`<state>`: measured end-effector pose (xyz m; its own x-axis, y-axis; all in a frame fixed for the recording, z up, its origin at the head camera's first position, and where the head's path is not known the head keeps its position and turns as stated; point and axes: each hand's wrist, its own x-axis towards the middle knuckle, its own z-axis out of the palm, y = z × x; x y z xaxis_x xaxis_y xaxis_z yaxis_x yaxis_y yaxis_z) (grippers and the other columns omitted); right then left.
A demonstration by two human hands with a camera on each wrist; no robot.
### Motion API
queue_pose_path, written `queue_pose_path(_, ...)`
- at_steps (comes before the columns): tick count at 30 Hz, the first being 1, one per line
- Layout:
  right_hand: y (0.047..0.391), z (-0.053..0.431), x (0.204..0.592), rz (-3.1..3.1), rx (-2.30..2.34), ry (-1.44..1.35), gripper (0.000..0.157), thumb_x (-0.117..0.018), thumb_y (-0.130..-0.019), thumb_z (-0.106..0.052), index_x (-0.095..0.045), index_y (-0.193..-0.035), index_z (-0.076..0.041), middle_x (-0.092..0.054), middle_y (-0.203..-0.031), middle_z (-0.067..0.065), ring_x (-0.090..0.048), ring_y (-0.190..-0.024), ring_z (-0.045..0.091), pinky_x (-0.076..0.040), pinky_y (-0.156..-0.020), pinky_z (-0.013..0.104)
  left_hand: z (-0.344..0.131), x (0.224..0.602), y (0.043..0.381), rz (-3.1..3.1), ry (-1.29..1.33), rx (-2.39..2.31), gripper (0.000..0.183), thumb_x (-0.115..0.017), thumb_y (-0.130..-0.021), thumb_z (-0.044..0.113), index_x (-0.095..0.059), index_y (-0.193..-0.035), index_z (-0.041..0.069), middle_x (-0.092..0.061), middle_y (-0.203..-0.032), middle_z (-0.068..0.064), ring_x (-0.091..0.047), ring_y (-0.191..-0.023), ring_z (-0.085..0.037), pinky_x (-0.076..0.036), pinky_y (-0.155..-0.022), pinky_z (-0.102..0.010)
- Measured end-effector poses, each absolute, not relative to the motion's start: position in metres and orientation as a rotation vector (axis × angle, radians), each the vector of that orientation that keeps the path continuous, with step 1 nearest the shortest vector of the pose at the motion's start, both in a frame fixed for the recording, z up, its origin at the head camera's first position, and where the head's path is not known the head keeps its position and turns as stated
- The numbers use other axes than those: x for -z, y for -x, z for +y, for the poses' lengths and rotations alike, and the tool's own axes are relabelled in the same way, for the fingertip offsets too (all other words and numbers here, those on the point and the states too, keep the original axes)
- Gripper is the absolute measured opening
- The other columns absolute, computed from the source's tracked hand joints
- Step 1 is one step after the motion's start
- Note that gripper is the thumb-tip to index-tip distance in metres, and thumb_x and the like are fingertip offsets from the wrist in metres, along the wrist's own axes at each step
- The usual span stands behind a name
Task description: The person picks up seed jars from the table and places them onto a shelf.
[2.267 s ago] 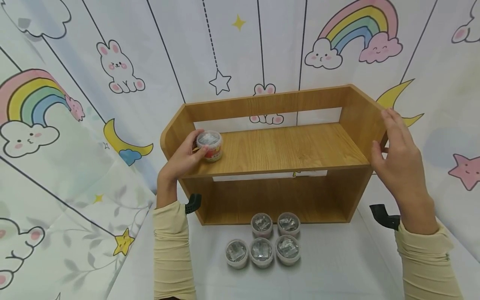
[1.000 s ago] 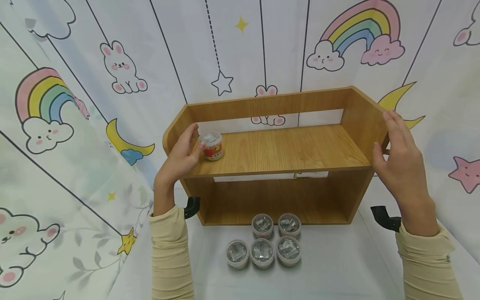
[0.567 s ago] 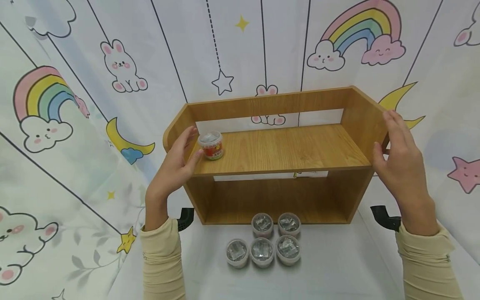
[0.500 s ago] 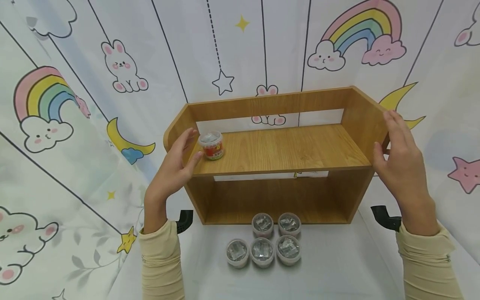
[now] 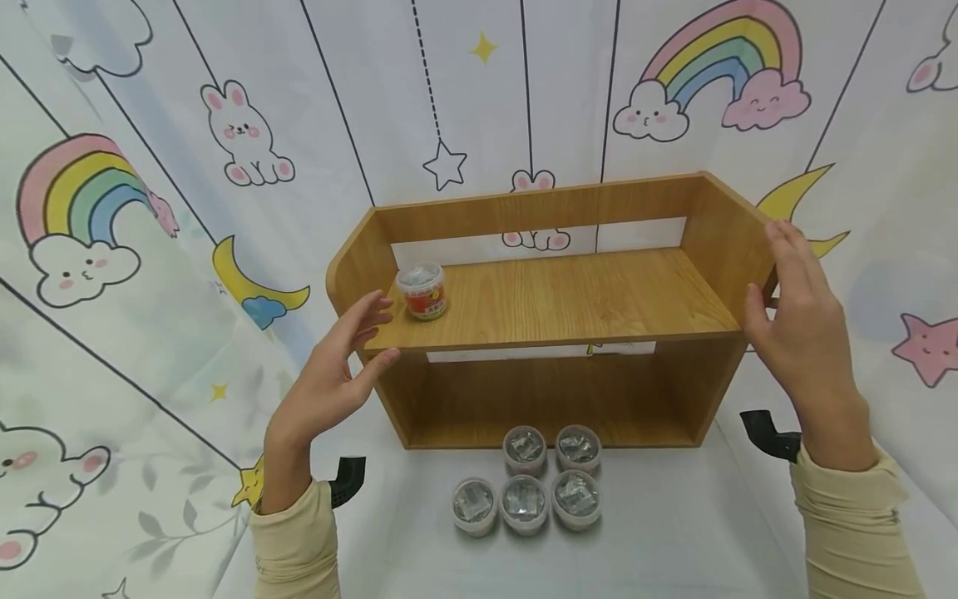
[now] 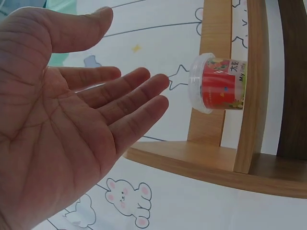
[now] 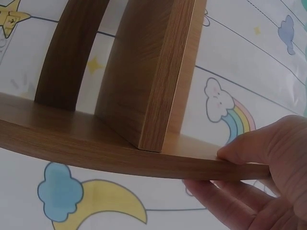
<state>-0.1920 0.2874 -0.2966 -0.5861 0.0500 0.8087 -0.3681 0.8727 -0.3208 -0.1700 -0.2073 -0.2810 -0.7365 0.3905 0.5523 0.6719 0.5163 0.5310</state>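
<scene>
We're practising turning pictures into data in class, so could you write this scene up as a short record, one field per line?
Furniture: two-level wooden shelf unit
Upper level: one upright red-labelled tub, near the left end
White surface: five more tubs in front of the unit, a row of two behind a row of three
Left hand: holds nothing; near the red-labelled tub but apart from it
Right hand: grips the unit's right side panel
Backdrop: pale cloth printed with rabbits, rainbows, stars and moons
</scene>
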Motion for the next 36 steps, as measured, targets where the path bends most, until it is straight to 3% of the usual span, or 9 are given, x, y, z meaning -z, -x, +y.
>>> queue_pose_path(13, 0.192, 0.288, 0.296, -2.146, -0.586, -0.211, 0.076, -0.060, -0.089, 0.010, -0.031, -0.155, -0.012, -0.029, -0.159, 0.006, -0.039, -0.138, 0.037, -0.046, -0.077, 0.068, -0.208, 0.302, 0.161, -2.429, 0.949, 1.088, 0.069, -0.071, -0.090, 0.005, -0.037, -0.150, 0.010, -0.044, -0.148, -0.001, -0.046, -0.133, -0.023, -0.039, -0.107, -0.044)
queue_pose_path(21, 0.192, 0.287, 0.296, -2.145, -0.581, -0.213, 0.076, -0.061, -0.088, 0.010, -0.031, -0.155, -0.013, -0.030, -0.159, 0.007, -0.038, -0.138, 0.036, -0.046, -0.077, 0.068, -0.207, 0.311, 0.159, -2.471, 0.947, 1.075, 0.068, -0.072, -0.090, 0.006, -0.039, -0.149, 0.009, -0.046, -0.147, -0.010, -0.044, -0.134, -0.022, -0.039, -0.107, -0.044)
queue_pose_path(25, 0.192, 0.288, 0.296, -2.147, -0.581, -0.214, 0.077, -0.061, -0.088, 0.010, -0.031, -0.155, -0.013, -0.030, -0.159, 0.007, -0.038, -0.138, 0.035, -0.046, -0.077, 0.068, -0.207, 0.319, 0.160, -2.486, 0.968, 1.094, 0.067, -0.073, -0.090, 0.011, -0.040, -0.149, 0.009, -0.046, -0.147, -0.008, -0.043, -0.135, -0.024, -0.038, -0.108, -0.042)
queue_pose_path(36, 0.193, 0.287, 0.296, -2.142, -0.581, -0.208, 0.077, -0.061, -0.088, 0.010, -0.032, -0.155, -0.013, -0.030, -0.159, 0.006, -0.040, -0.137, 0.036, -0.047, -0.075, 0.068, -0.201, 0.342, 0.165, -2.633, 0.980, 1.128, 0.070, -0.074, -0.090, 0.028, -0.040, -0.149, 0.010, -0.045, -0.148, -0.004, -0.041, -0.137, -0.023, -0.036, -0.109, -0.050)
